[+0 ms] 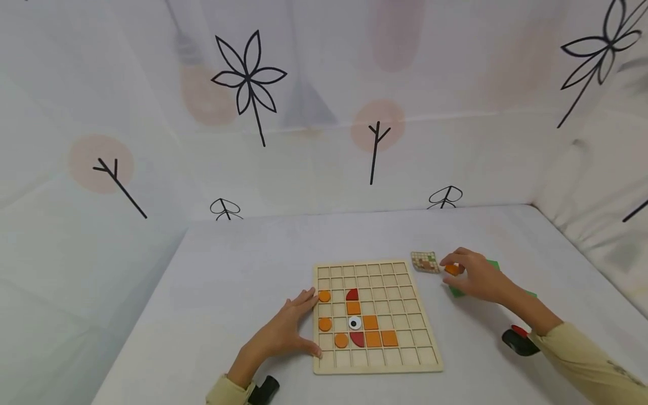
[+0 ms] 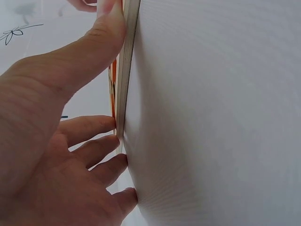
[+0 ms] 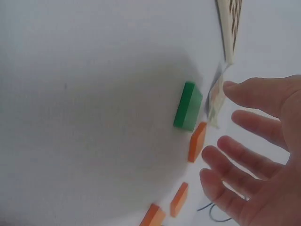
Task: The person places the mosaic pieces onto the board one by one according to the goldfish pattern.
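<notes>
A square-gridded wooden board (image 1: 374, 364) lies flat. On it sit orange squares (image 1: 389, 338), orange discs (image 1: 324, 324), two red rounded pieces (image 1: 352, 295) and a googly-eye piece (image 1: 355, 323). My left hand (image 1: 283, 329) spreads along the board's left side, thumb and fingertips touching its edge (image 2: 123, 84). To the right of the board, my right hand (image 1: 478, 275) hovers over loose pieces with fingers loosely bent. Close by its fingertips are an orange piece (image 1: 452, 269) and a green block (image 3: 189, 107). The right wrist view shows nothing between thumb and fingers.
A small patterned card (image 1: 425, 262) lies by the board's upper right corner. More orange pieces (image 3: 179, 199) and green pieces (image 1: 457, 292) lie beneath the right hand, partly hidden. White printed cloth (image 1: 314, 169) hangs behind the table.
</notes>
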A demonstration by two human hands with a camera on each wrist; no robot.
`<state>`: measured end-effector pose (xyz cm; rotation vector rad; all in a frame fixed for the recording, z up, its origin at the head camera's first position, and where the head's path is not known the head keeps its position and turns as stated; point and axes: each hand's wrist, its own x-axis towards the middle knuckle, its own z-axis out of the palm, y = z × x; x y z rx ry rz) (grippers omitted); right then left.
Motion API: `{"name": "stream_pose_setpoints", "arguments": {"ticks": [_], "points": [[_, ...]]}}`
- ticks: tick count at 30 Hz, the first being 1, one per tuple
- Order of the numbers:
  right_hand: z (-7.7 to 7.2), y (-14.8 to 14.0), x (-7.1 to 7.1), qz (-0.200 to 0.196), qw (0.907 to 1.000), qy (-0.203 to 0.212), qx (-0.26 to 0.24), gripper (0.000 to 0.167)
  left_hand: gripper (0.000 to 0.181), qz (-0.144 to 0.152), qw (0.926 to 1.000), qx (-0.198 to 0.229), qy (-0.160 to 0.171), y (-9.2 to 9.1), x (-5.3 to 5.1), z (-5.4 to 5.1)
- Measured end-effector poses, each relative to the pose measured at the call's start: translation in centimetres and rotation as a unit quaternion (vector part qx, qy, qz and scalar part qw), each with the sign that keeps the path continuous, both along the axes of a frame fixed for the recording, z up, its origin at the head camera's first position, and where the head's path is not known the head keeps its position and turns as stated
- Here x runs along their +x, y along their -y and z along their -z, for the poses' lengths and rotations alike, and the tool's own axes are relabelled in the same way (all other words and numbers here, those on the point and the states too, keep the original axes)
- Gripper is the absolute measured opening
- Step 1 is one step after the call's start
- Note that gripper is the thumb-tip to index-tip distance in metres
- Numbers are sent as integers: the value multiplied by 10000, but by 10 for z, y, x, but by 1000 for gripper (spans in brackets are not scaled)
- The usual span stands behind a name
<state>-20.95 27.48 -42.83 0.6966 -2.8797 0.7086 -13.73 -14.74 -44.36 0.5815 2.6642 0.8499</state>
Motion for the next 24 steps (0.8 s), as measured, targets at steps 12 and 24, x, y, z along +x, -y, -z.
{"name": "stream_pose_setpoints", "arguments": {"ticks": [12,24], "points": [[13,-8,-15,455,9983,348,73,16,109,10,10000,18,38,-1,0,3],[6,-3,-14,263,9992,286,-61,12,110,4,10000,-54,5,0,-1,-2]]}}
